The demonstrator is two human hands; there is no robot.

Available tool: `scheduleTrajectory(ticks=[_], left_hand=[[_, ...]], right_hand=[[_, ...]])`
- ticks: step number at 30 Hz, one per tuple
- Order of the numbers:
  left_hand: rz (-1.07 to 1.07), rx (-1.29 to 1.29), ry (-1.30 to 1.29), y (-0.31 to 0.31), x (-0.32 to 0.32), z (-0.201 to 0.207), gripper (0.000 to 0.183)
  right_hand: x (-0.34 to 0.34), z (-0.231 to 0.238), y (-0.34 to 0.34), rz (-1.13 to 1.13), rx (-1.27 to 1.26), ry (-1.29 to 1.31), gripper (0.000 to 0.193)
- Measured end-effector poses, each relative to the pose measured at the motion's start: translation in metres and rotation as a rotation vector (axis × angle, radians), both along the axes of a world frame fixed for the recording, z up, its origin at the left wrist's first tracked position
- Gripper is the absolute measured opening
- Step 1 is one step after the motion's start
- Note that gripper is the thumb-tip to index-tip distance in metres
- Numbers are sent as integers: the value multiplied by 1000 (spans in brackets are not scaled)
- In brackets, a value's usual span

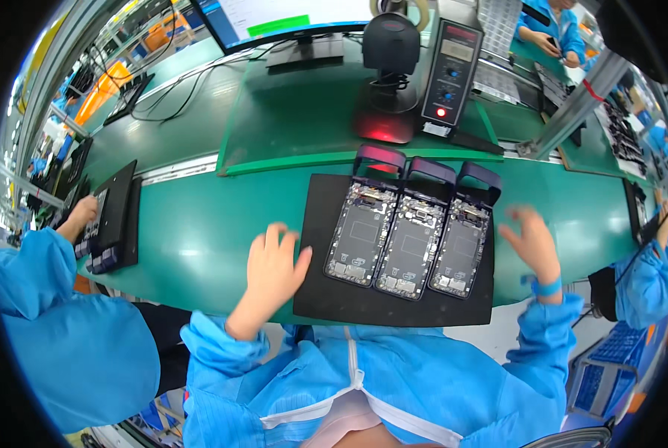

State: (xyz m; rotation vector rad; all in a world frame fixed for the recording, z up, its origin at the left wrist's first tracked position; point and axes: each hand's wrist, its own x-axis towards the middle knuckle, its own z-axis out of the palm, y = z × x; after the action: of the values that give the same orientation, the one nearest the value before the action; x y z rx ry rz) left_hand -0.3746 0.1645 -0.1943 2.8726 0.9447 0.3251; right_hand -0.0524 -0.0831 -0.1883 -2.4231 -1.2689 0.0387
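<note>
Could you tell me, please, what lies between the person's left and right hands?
In the head view, three opened phones lie side by side on a black mat between the left hand and the right hand.

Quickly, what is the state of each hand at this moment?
Left hand: open, holding nothing, beside the black mat.
Right hand: open, holding nothing.

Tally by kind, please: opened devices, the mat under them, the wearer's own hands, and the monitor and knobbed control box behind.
Opened devices: 3
Black mat: 1
Wearer's hands, left hand and right hand: 2
Monitor: 1
Control box: 1
Total: 8
</note>
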Motion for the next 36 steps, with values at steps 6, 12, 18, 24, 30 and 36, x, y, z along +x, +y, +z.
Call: scheduleTrajectory(ticks=[6, 12, 18, 24, 30, 36], left_hand=[[-594, 79, -321, 39, 144, 10, 49], [-724, 62, 52, 44, 210, -1, 45], [-560, 106, 51, 39, 168, -8, 45], [-489, 67, -135, 25, 112, 13, 68], [-318, -537, -418, 14, 2, -36, 61], [-364, -760, -344, 10, 24, -46, 64]], right_hand=[[39, -25, 77, 242, 333, 330, 44], [31, -28, 93, 258, 395, 224, 32], [4, -18, 99, 384, 298, 252, 30], [-11, -22, 66, 164, 310, -47, 56], [-41, -47, -7, -283, 183, 416, 45], [-36, -55, 22, -259, 305, 195, 36]])
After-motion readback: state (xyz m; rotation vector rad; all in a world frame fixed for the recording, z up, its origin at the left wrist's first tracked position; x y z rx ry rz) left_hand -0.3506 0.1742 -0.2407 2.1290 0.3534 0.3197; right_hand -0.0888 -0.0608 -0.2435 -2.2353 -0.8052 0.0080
